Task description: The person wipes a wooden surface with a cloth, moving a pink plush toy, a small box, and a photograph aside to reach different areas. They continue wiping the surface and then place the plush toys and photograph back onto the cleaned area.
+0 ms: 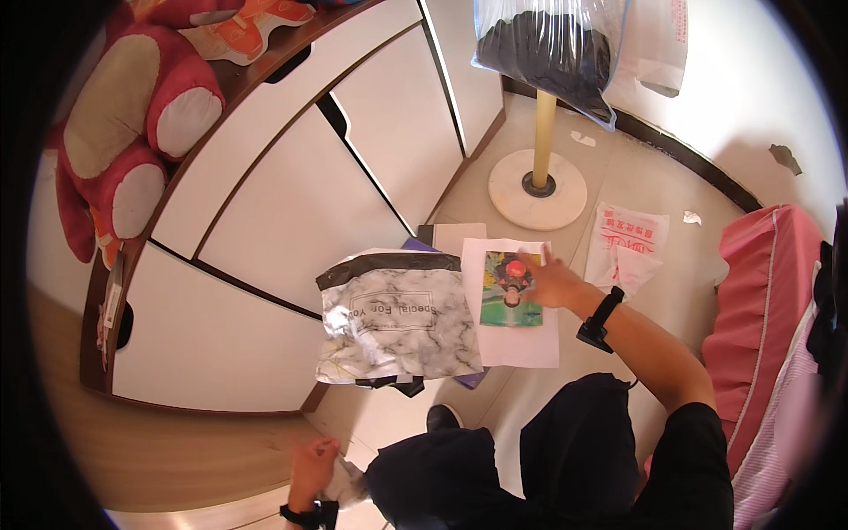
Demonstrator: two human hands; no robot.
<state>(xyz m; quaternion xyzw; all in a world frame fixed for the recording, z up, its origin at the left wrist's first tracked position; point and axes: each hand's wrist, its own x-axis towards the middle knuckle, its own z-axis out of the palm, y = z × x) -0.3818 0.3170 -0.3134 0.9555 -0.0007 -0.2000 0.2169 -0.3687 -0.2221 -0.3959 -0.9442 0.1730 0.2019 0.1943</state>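
My right hand (553,283) rests with spread fingers on the right edge of a colour photo print (493,311), which lies on a white sheet of paper (474,265). Left of the sheet, partly beside it, lies a marble-patterned plastic mailer bag (391,344) bearing writing. Beneath them, parts of a purple flat item (472,379) and a pale flat item (460,232) show. My left hand (314,467) is at the lower left with curled fingers, near a crumpled pale thing (348,487) beside my knee; whether it grips that thing is unclear.
White cabinets (265,344) with a plush toy (126,119) on top curve along the left. Ahead stand a pole on a round base (507,192) and a hanging clear bag of dark cloth (543,50). A white plastic bag (623,265) lies on the floor; pink bedding (748,291) is at right.
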